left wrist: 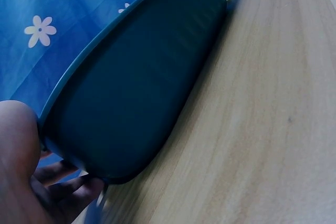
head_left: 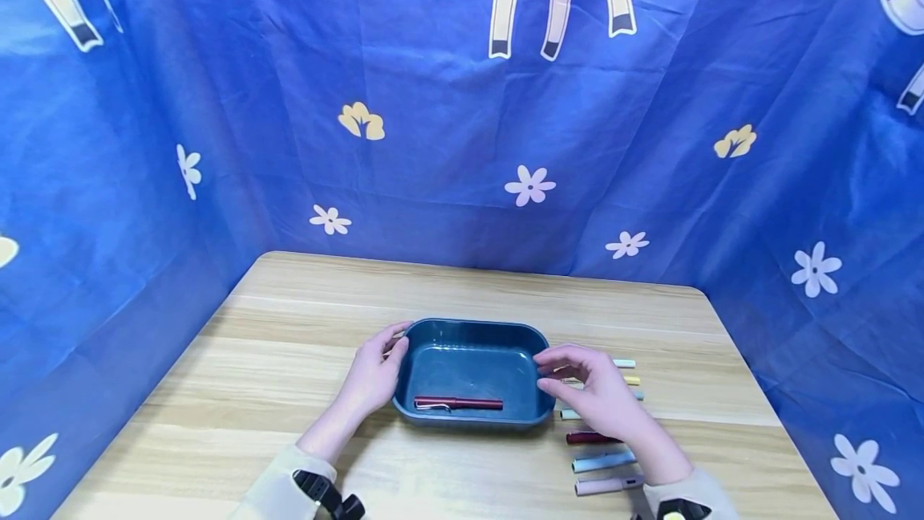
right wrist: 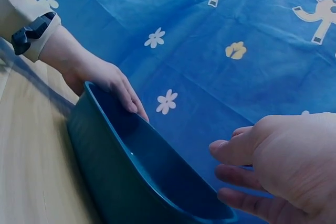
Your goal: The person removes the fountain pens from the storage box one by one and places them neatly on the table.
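A dark teal rectangular tray (head_left: 472, 335) stands in the middle of the table. Inside it, along the near side, lies a dark red pen (head_left: 458, 403) with a metal clip. My left hand (head_left: 378, 369) grips the tray's left end, thumb at the rim and fingers curled round the outside, as the left wrist view also shows. At the opposite end is my right hand (head_left: 588, 387), its fingertips close by the rim in the head view. Seen from the right wrist, that hand (right wrist: 283, 166) has loosely bent fingers with nothing between them.
Right of the tray, several pens lie in a column, partly hidden under my right hand and forearm; among them are a yellow pen (head_left: 633, 380), another dark red pen (head_left: 588, 438), a blue pen (head_left: 602, 461) and a lilac pen (head_left: 606, 485). Blue patterned cloth (head_left: 447, 207) surrounds the wooden table (head_left: 318, 287).
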`<state>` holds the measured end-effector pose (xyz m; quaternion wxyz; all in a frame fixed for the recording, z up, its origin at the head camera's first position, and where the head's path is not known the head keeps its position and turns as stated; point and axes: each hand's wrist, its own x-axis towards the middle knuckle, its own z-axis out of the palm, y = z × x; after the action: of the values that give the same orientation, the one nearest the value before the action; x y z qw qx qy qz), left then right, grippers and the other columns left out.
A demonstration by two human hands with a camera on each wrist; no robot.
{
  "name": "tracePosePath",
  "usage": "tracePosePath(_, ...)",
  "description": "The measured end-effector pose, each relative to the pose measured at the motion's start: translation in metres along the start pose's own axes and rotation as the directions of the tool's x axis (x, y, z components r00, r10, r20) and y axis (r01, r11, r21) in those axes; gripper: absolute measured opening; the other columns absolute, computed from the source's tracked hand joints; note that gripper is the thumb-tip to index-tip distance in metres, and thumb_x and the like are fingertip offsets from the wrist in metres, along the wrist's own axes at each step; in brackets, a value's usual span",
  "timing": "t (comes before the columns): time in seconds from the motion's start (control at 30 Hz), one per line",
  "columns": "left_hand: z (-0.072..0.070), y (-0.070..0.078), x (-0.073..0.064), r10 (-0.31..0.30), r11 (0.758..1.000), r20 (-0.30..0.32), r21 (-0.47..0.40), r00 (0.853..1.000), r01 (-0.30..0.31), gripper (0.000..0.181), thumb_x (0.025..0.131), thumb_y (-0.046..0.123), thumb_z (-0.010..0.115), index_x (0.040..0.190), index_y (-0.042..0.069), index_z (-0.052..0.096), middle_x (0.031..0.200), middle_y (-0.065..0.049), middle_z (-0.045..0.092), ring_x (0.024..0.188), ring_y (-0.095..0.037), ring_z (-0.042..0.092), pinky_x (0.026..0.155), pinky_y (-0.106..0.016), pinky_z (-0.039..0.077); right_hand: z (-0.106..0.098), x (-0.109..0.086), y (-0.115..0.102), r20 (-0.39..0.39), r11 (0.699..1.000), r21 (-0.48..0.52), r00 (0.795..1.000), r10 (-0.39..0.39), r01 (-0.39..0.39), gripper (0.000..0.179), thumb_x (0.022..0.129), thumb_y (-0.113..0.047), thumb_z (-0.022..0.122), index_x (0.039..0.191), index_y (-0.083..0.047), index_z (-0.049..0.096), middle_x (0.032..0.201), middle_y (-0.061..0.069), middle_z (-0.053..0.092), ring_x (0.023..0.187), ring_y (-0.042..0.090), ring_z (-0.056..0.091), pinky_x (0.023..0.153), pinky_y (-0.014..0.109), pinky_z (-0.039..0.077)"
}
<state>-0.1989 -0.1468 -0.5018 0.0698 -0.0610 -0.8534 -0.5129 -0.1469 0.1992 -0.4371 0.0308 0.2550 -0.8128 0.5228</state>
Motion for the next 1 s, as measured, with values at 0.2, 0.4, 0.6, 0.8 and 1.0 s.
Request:
tracePosePath(0.2,0.000,0.000,-0.001,0.004,1.000,-0.005,-0.001,1.000,-0.004,0.033,0.104,0.019,0.048,0.135,0.015,0.057,0.125,-0.014,0.065,0.116,-0.027,0.060,0.098,-0.047,0.048,0.009,0.011,-0.015,0.059,0.999,0.048,0.998,-0.002,-0.001,0.027,0.087,0.004,0.071,0.111,-0.008,0.068,0.109,0.006,0.067,0.095,0.030,0.067,0.083,0.040,0.057)
tracePosePath(0.4,0.000,0.001,-0.001,-0.001,1.000,-0.006,-0.007,1.000,0.001,0.033,0.104,0.019,0.049,0.135,0.015,0.058,0.123,-0.013,0.066,0.115,-0.027,0.061,0.098,-0.047,0.049,0.023,0.022,-0.005,0.098,0.996,0.055,0.993,0.060,-0.066,0.029,0.086,0.003,0.071,0.111,-0.012,0.068,0.111,0.001,0.066,0.101,0.031,0.065,0.086,0.039,0.056)
tracePosePath(0.6,-0.001,0.002,0.000,0.001,1.000,-0.003,-0.006,1.000,-0.001,0.033,0.104,0.021,0.048,0.135,0.016,0.058,0.122,-0.013,0.066,0.113,-0.027,0.062,0.098,-0.047,0.049,0.033,0.033,0.016,0.182,0.996,0.026,0.980,0.082,-0.088,0.031,0.085,-0.007,0.076,0.112,-0.020,0.069,0.112,0.003,0.067,0.101,0.032,0.066,0.086,0.033,0.056)
tracePosePath(0.8,-0.001,0.002,-0.001,0.005,1.000,-0.006,-0.011,1.000,-0.005,0.033,0.104,0.019,0.049,0.135,0.014,0.058,0.121,-0.014,0.066,0.113,-0.029,0.062,0.098,-0.049,0.048,0.044,0.042,0.023,0.274,0.995,-0.040,0.957,0.099,-0.092,0.030,0.085,-0.006,0.076,0.115,-0.008,0.069,0.113,0.011,0.067,0.096,0.024,0.068,0.084,0.031,0.056)
tracePosePath(1.0,-0.001,0.003,-0.002,0.003,1.000,-0.009,-0.011,1.000,-0.003,0.033,0.104,0.019,0.049,0.135,0.012,0.058,0.121,-0.015,0.066,0.113,-0.030,0.062,0.098,-0.049,0.048,0.058,0.048,0.026,0.321,0.988,-0.088,0.935,0.149,-0.128,0.029,0.084,-0.007,0.077,0.112,-0.006,0.070,0.101,0.007,0.070,0.087,0.013,0.067,0.076,0.025,0.057)
